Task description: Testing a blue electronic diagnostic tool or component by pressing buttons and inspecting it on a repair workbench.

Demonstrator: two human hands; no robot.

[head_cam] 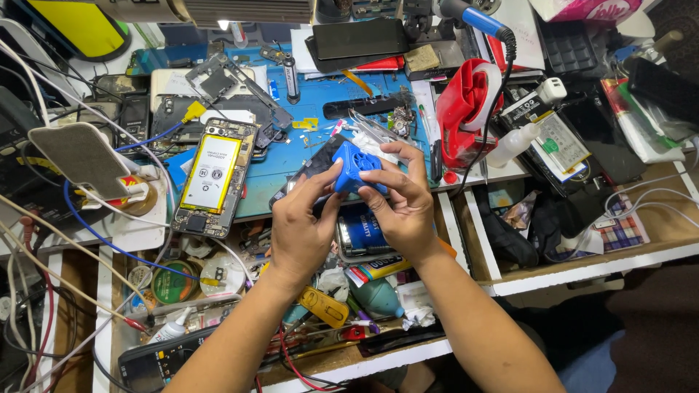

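Note:
Both my hands meet over the front edge of a blue work mat (306, 156). My left hand (302, 225) and my right hand (402, 200) together grip a small blue plastic block (354, 167) with a round grille, pressed onto a dark phone panel (309, 171) that my left fingers hold from below. A bit of white tissue (375, 148) shows behind the block. To the left on the mat lies an opened phone (216, 178) with its yellowish battery showing.
A red holder (462, 109) with a black cable stands to the right, beside a white squeeze bottle (515, 142). A black phone (357, 38) lies at the back. Open drawers below hold tools, tins, a blue bulb blower (378, 297). Wires trail on the left.

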